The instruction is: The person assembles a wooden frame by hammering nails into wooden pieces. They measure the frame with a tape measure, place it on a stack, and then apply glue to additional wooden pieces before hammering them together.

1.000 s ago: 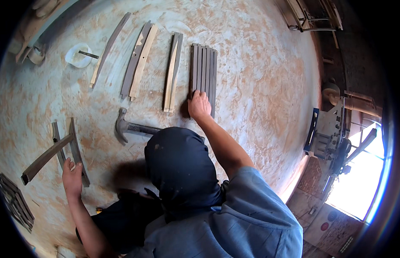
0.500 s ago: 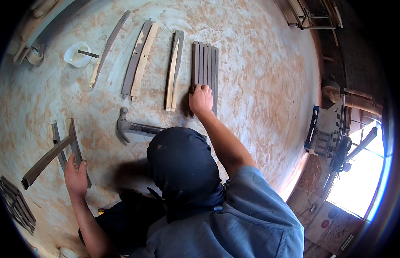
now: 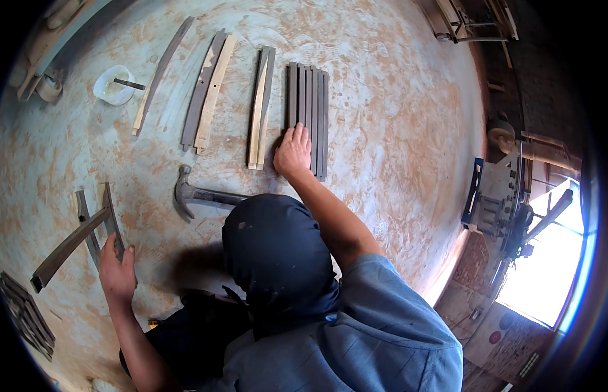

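At the left, a dark wooden frame (image 3: 84,240) of two slats joined by a curved rail lies on the surface. My left hand (image 3: 117,276) is loosely closed round the frame's right slat, index finger on one side and thumb on the other. Farther right, several dark wooden slats (image 3: 315,108) lie side by side in a row. Against the row's left edge rests my right hand (image 3: 293,152), its fingers stretched out flat over the leftmost slats near their lower part. The palm is turned down and hides part of the slats.
A claw hammer (image 3: 209,195) lies between my arms, partly hidden by a dark head covering (image 3: 278,251). Loose two-tone strips (image 3: 212,91) lie beyond it. A white tub (image 3: 108,91) with a stick stands far left; more dark pieces (image 3: 28,313) lie at the left rim. A machine (image 3: 496,199) stands right.
My right hand has shifted left and its fingers have straightened from a curled grip to lie flat on the slats, which sit more evenly together. My left hand has stayed at the frame.
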A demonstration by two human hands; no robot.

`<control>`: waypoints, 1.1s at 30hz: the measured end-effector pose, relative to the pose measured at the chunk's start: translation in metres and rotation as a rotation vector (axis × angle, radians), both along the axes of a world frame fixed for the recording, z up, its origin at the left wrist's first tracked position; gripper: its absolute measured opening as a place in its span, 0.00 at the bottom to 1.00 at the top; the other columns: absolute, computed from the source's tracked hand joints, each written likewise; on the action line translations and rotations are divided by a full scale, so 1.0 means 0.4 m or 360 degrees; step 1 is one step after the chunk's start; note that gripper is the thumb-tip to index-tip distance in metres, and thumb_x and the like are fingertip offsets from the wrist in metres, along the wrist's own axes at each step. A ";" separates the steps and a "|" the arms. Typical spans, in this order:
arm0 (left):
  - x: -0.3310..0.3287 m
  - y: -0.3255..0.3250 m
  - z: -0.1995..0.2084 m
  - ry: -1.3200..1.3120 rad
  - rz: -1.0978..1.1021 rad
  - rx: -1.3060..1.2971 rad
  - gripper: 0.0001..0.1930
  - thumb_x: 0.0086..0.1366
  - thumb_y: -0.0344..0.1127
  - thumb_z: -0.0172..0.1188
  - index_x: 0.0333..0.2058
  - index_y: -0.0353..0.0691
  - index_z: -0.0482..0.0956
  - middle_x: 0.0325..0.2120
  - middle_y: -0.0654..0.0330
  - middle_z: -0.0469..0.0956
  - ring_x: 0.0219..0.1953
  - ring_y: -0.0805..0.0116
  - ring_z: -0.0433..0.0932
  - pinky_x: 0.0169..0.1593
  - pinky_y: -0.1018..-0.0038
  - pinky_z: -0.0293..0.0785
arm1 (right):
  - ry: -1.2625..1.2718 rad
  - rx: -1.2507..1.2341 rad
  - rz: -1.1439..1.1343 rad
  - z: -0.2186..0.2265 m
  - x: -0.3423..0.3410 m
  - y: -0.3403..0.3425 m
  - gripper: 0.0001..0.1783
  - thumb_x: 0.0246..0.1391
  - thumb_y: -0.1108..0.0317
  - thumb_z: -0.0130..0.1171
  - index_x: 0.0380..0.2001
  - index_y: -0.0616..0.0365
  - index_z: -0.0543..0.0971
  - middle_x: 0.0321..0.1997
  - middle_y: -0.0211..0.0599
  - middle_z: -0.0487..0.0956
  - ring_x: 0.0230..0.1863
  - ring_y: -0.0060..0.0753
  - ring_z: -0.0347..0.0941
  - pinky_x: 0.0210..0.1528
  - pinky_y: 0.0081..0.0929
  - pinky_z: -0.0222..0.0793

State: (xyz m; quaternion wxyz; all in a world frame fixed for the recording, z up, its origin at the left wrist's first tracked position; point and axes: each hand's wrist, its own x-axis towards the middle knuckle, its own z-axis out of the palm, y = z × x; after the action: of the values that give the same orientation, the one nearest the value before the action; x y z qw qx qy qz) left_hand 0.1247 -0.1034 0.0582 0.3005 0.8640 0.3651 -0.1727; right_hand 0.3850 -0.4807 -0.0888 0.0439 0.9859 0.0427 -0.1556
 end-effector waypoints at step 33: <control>0.073 -0.044 0.039 0.0095 -0.0135 -0.0107 0.27 0.63 0.35 0.59 0.60 0.34 0.67 0.55 0.42 0.72 0.56 0.50 0.74 0.58 0.62 0.69 | 0.0930 0.1823 -0.1273 -0.027 0.154 -0.219 0.13 0.57 0.65 0.55 0.41 0.61 0.77 0.25 0.36 0.75 0.28 0.29 0.74 0.29 0.32 0.70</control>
State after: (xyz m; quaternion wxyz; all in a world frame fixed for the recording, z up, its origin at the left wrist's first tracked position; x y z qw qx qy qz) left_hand 0.1539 -0.1210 0.0739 0.3106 0.8626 0.3311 -0.2232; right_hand 0.4466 -0.5683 -0.0994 -0.5480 0.7137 -0.2343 -0.3681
